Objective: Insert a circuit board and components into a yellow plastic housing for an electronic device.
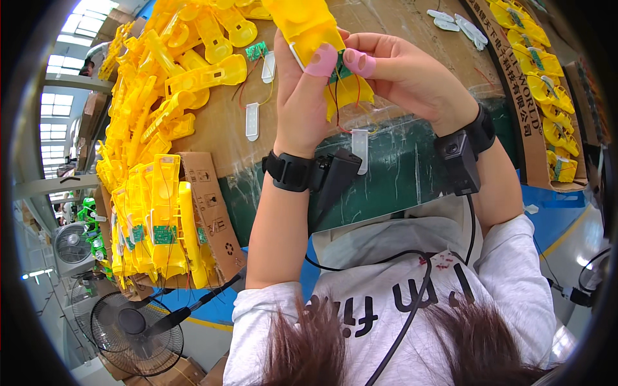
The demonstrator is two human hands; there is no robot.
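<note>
Above the table's near edge, my left hand (301,106) grips a yellow plastic housing (302,22), its thumb pressing on the housing's face. My right hand (412,74) is closed in a pinch at the housing's right edge, against a small green circuit board (333,76) partly hidden by the thumbs. Both thumbs wear pink finger cots with holes. Thin red, dark and yellow wires run down from the board to a white plastic strip (360,152), which hangs over the green table edge. Another small green board (256,51) lies with its wires beside a white strip (252,121).
A high heap of yellow plastic parts (154,96) covers the left side. Below it stands a cardboard box (209,212) of yellow housings with green boards. Another long box (515,96) of yellow parts stands at right. White pieces (457,26) lie far right; a black fan (134,321) is lower left.
</note>
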